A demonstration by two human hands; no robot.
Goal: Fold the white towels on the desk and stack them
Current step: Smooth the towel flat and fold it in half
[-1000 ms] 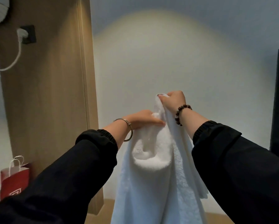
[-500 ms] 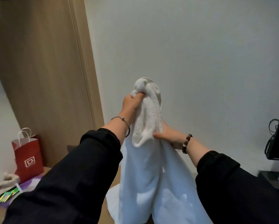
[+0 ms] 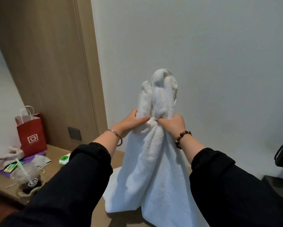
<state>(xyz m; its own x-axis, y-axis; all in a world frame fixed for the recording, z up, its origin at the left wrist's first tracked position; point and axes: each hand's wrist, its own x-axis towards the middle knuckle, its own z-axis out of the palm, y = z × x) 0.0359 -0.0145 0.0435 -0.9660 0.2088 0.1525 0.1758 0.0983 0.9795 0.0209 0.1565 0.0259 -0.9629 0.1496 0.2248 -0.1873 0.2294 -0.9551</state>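
Hands (image 3: pixel 135 121) (image 3: pixel 172 124) around fluffy bunched towel (image 3: pixel 153 171)

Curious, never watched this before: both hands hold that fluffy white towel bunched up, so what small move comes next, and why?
Probably slide the left hand and right hand apart along the fluffy white towel to find its corners: they clutch it bunched side by side, a wad sticking up above them, so it cannot fold flat.

The bag (image 3: pixel 31 136) stands on the desk (image 3: pixel 54 152), left of the towel (image 3: pixel 150 169).
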